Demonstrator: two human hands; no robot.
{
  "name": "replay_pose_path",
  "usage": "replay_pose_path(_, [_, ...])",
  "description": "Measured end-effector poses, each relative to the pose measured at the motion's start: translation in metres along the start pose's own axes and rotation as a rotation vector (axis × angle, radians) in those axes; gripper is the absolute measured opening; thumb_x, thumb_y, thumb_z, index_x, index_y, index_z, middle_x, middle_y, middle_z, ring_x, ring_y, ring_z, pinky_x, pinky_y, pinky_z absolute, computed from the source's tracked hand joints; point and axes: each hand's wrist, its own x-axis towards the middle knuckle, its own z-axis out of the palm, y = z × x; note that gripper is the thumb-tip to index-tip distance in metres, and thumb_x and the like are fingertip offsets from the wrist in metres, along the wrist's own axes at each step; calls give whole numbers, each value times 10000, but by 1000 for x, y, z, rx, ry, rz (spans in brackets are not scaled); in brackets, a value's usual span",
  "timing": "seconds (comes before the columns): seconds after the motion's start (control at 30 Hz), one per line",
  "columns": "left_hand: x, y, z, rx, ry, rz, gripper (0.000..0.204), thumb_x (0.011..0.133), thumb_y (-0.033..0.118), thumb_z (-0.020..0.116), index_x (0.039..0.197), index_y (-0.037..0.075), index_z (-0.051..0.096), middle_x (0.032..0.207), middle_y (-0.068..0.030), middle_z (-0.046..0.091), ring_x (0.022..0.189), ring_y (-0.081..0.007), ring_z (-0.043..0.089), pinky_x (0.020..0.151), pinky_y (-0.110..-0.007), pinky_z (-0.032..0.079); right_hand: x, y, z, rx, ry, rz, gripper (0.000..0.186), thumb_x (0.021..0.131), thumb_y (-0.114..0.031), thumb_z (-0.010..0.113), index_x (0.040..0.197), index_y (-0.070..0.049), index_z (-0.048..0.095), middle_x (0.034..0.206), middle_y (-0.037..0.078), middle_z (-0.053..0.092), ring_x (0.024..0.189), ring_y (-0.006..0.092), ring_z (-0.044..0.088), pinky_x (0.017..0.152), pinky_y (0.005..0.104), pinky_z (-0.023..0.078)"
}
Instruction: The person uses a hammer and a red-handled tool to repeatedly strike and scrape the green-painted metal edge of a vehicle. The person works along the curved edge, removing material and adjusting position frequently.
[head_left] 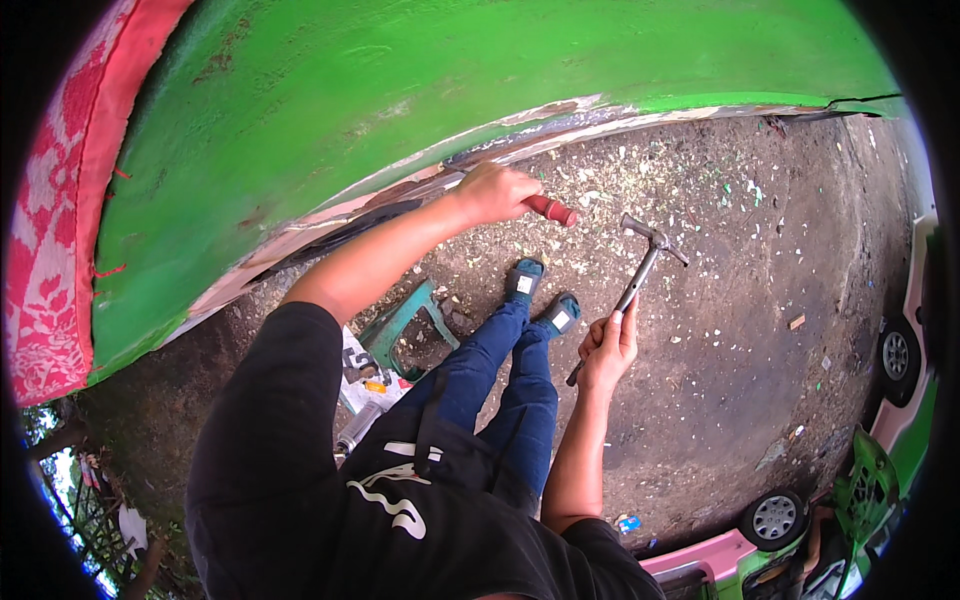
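My left hand (495, 192) grips a red-handled tool (552, 210) whose metal end reaches the chipped lower edge (560, 110) of a curved green body panel (420, 50). The tool's tip is small and hard to make out. My right hand (610, 345) is closed round the metal shaft of a hammer (655, 243), holding it upright to the right of the red handle, the head apart from it. Pale flakes (650, 165) lie scattered on the ground below the panel.
A teal plastic stool (385, 335) stands left of my legs, beside a printed sheet and a silver cylinder (360, 423). Red floral fabric (40, 280) borders the panel's left. At right are a pink-and-green vehicle (695, 560) and wheels (895, 355). Branches show at lower left.
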Motion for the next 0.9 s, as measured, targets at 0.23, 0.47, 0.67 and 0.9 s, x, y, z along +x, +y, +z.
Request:
replay_pose_path(0.23, [-3, 0, -6, -23, -29, 55, 97, 742, 197, 652, 743, 135, 577, 679, -54, 629, 615, -286, 643, 537, -423, 509, -8, -3, 7, -32, 29, -87, 491, 1007, -119, 439, 1483, -157, 325, 644, -50, 369, 485, 21, 328, 395, 176, 263])
replay_pose_path(0.47, [-7, 0, -4, -2, -96, 21, 87, 710, 175, 668, 747, 127, 606, 686, -54, 629, 635, -276, 645, 541, -406, 507, -16, 23, 16, -81, -61, -85, 502, 988, -77, 473, 1472, -128, 353, 712, -61, 436, 550, 27, 387, 461, 183, 330])
replay_pose_path(0.67, [-6, 0, -4, -10, -92, -15, 80, 707, 163, 658, 756, 125, 607, 688, -66, 627, 638, -282, 641, 546, -412, 498, -15, 7, 4, 78, 36, -89, 520, 1007, -126, 449, 1499, -153, 283, 643, -61, 346, 495, 11, 321, 402, 169, 261])
replay_pose_path(0.9, [-10, 3, -2, -19, -42, 2, 97, 685, 133, 668, 771, 119, 626, 711, -61, 645, 649, -276, 648, 553, -405, 508, -19, 14, -3, 52, -23, -26, 516, 1011, -128, 444, 1500, -156, 280, 649, -60, 339, 497, 12, 313, 401, 171, 250])
